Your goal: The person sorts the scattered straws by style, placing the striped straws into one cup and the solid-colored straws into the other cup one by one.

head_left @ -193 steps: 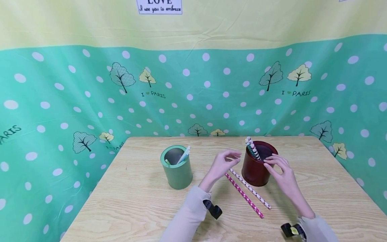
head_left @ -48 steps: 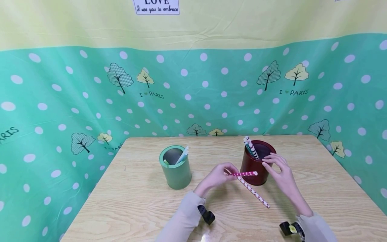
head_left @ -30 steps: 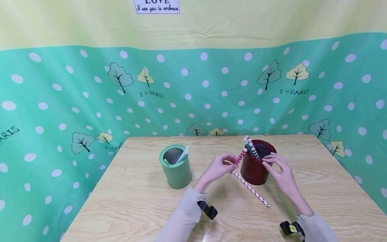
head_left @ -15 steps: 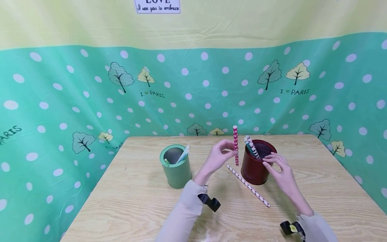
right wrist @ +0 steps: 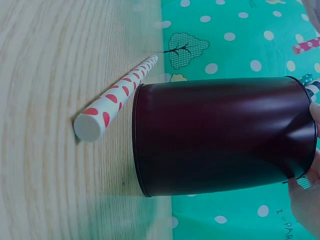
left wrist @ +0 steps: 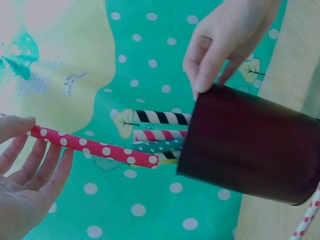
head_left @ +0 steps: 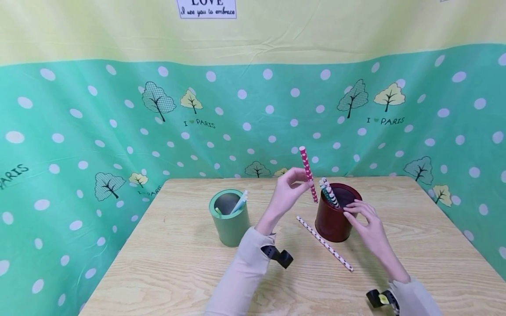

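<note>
My left hand [head_left: 288, 191] pinches a pink stick with white dots [head_left: 306, 161], which looks like a paper straw or a slim pen. It is raised and tilted, its lower end just left of the dark red cup [head_left: 334, 226]. Several patterned sticks [left wrist: 157, 117], striped or dotted, lean inside that upright cup. The right hand [head_left: 371, 228] grips the cup's near right rim between thumb and fingers. In front of the cup, a white stick with red dots [head_left: 330, 249] lies slanting on the table; the right wrist view shows its flat white end.
A green cup [head_left: 232, 230] holding light blue and green sticks stands to the left on the wooden table [head_left: 178, 263]. Behind the table hangs a green and yellow patterned cloth [head_left: 253, 109].
My left hand has picked up the pink stick from the table, turned it upright and raised it beside the dark red cup. The right hand has stayed at the rim.
</note>
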{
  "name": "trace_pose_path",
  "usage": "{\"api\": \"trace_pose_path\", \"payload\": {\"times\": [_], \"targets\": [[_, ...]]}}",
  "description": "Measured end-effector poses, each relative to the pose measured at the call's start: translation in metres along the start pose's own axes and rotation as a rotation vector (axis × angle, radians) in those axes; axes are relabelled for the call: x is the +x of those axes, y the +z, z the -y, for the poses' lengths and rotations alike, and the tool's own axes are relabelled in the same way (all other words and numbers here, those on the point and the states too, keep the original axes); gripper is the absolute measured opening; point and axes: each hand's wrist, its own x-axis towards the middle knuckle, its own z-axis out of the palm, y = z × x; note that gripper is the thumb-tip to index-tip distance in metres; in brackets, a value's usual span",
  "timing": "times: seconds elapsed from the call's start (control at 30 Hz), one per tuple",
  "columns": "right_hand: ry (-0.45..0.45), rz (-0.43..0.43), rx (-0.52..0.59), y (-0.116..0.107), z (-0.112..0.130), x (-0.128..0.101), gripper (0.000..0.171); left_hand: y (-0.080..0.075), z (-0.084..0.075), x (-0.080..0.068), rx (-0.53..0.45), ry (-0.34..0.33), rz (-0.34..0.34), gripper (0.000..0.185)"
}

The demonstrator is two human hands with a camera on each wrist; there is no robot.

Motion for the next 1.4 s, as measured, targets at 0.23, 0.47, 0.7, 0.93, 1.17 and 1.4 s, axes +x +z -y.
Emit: {"api": "trace_pose_path", "payload": {"times": [0.23, 0.47, 0.7, 0.93, 1.17, 1.4], "targets": [[-0.011, -0.008, 0.004, 0.001, 0.000, 0.000, 0.014, 0.003, -0.012, 0.005, 0.000, 0.026, -0.009, 0.024], [-0.016, -0.004, 0.009, 0.002, -0.010, 0.000, 0.015, 0.008, -0.019, 0.011, 0.000, 0.058, -0.012, 0.024], [-0.037, 0.001, 0.016, 0.003, -0.038, -0.002, 0.016, 0.013, -0.023, 0.016, -0.025, 0.061, -0.014, 0.025], [-0.043, 0.012, 0.013, 0.003, -0.041, -0.002, 0.015, 0.023, 0.004, 0.027, -0.074, 0.078, -0.055, 0.024], [-0.050, 0.011, 0.018, 0.003, -0.043, -0.002, 0.013, 0.030, 0.009, 0.029, -0.047, 0.066, -0.038, 0.023], [-0.101, -0.003, 0.094, 0.009, -0.074, -0.005, 0.017, 0.036, -0.002, 0.023, 0.004, 0.018, -0.026, 0.022]]}}
